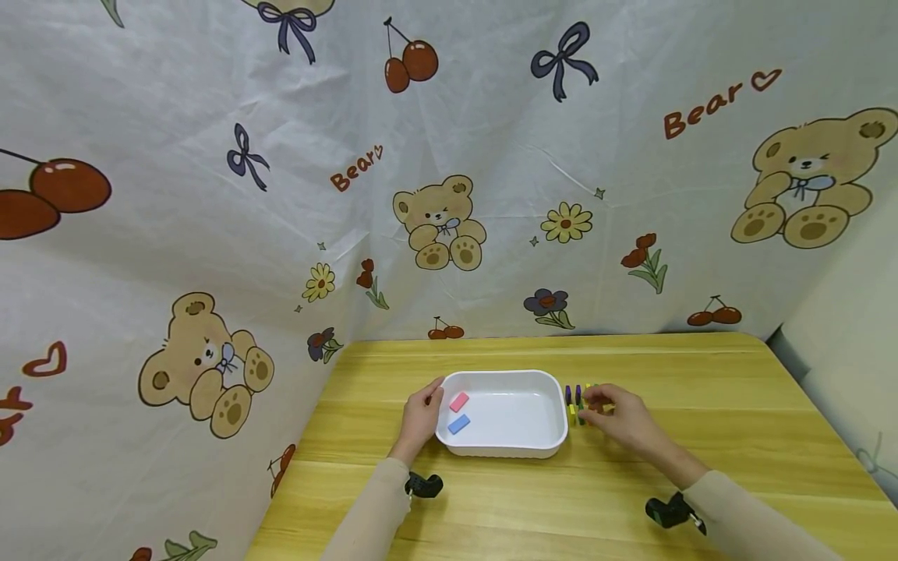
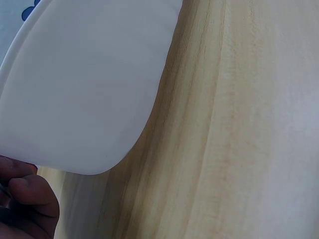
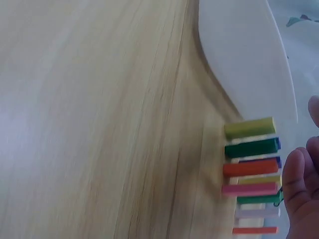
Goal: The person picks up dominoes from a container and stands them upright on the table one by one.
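A white rectangular tray (image 1: pixel 505 450) stands on the wooden table with a pink block (image 1: pixel 459 401) and a blue block (image 1: pixel 459 424) lying flat at its left end. My left hand (image 1: pixel 422 417) grips the tray's left end; in the left wrist view its curled fingers (image 2: pixel 35 194) are at the tray's corner. Just right of the tray, several coloured domino-like blocks stand on edge in rows, among them an orange block (image 3: pixel 250 168) and a dark green block (image 3: pixel 251 148). Over these blocks is my right hand (image 1: pixel 620 419), thumb and fingers bent and apart, with nothing seen between them.
The wooden table (image 1: pixel 631 506) extends in front of the tray and to both sides. A patterned cloth (image 1: pixel 491 156) with bears hangs behind the table and along its left side. Dark wrist-worn devices sit at both sleeves, including a black one (image 1: pixel 424 485) on the left.
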Demonstrator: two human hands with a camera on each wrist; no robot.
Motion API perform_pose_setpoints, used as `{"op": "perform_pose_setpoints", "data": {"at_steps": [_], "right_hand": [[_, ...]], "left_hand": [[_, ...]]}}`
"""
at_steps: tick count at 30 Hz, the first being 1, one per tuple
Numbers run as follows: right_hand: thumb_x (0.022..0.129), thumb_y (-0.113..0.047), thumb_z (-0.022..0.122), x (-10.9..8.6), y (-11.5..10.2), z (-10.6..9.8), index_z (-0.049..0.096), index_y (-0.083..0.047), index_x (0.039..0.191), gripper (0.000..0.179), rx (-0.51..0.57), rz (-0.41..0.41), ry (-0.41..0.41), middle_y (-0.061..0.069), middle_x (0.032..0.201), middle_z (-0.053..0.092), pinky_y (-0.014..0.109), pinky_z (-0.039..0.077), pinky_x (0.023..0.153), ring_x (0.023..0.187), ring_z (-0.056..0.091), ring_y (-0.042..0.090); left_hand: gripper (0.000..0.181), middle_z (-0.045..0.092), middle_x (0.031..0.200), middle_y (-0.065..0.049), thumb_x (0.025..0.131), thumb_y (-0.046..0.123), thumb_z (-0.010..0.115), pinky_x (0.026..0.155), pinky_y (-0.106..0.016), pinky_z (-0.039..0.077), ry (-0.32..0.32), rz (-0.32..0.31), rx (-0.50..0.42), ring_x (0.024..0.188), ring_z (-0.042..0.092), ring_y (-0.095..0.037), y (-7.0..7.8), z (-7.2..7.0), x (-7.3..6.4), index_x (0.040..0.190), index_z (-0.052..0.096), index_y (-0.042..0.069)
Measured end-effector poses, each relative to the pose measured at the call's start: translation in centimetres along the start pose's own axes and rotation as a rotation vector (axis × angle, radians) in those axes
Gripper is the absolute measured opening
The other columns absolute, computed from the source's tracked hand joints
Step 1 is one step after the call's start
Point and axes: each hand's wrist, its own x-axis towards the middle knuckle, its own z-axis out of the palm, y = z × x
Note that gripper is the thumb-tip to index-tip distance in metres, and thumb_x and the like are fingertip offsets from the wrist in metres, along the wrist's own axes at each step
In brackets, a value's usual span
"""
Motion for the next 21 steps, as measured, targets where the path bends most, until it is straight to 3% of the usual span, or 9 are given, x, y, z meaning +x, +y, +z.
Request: {"op": "perform_pose_setpoints", "data": {"at_steps": [6,12,21], "right_hand": [[0.091,-0.017,0.080,0.3,-0.9,1.2,0.071,-0.002,0.115,0.030,0.035,-0.009,-0.032,0.010,0.106,0.072,0.022,0.054,0.075,0.094,0.064,0.017],[0.090,-0.020,0.081,0.7,-2.0,2.6,0.071,-0.001,0.115,0.032,0.097,-0.049,-0.051,0.012,0.107,0.072,0.021,0.056,0.075,0.094,0.064,0.017],[0.089,-0.018,0.082,1.1,-4.1,4.0,0.073,-0.009,0.109,0.024,0.107,-0.089,-0.030,0.004,0.103,0.072,0.020,0.055,0.076,0.093,0.064,0.014]], "left_hand": [[0.040,0.062,0.147,-0.005,0.109,0.033,0.053,0.108,-0.047,0.050,0.004,-0.002,0.002,0.132,0.059,-0.027,-0.2,0.1,0.0,0.145,0.062,0.019],[0.037,0.061,0.148,-0.004,0.109,0.033,0.054,0.110,-0.047,0.049,0.005,-0.009,-0.012,0.135,0.057,-0.026,-0.1,0.1,0.0,0.143,0.064,0.023],[0.040,0.062,0.147,-0.006,0.109,0.032,0.054,0.108,-0.047,0.050,-0.003,0.004,-0.009,0.134,0.058,-0.028,-0.1,0.0,0.0,0.145,0.062,0.018]]}}
